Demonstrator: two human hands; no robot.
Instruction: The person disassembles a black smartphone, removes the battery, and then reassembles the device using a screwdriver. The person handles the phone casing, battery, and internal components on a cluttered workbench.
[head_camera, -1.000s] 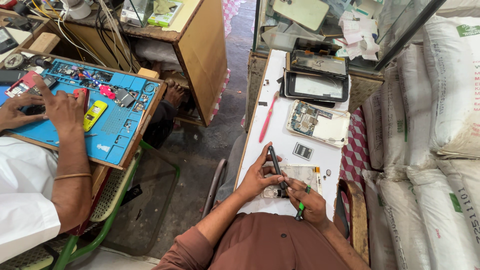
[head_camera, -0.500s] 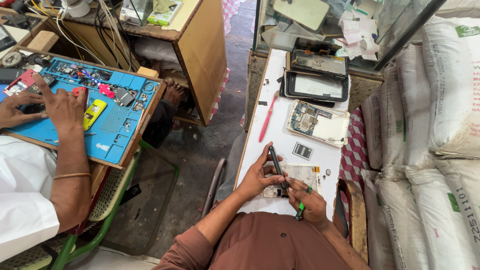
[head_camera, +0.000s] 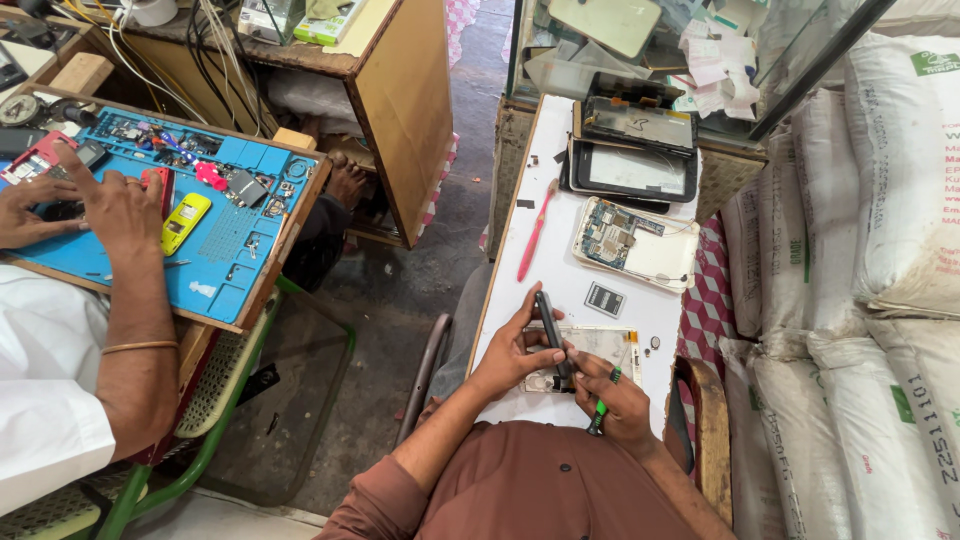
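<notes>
Now we work lower centre of frame: left hand (head_camera: 512, 352) closed on dark tool (head_camera: 552, 335), tip down on opened phone (head_camera: 585, 358) lying flat on white desk (head_camera: 560, 250). Right hand (head_camera: 618, 395) closed on green screwdriver (head_camera: 600, 408), fingers pinning phone. We'd keep phone pressed flat, pry gently along edge.

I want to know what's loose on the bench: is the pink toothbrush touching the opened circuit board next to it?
Apart. The head view shows bare white table between the pink toothbrush and the opened circuit board.
</notes>
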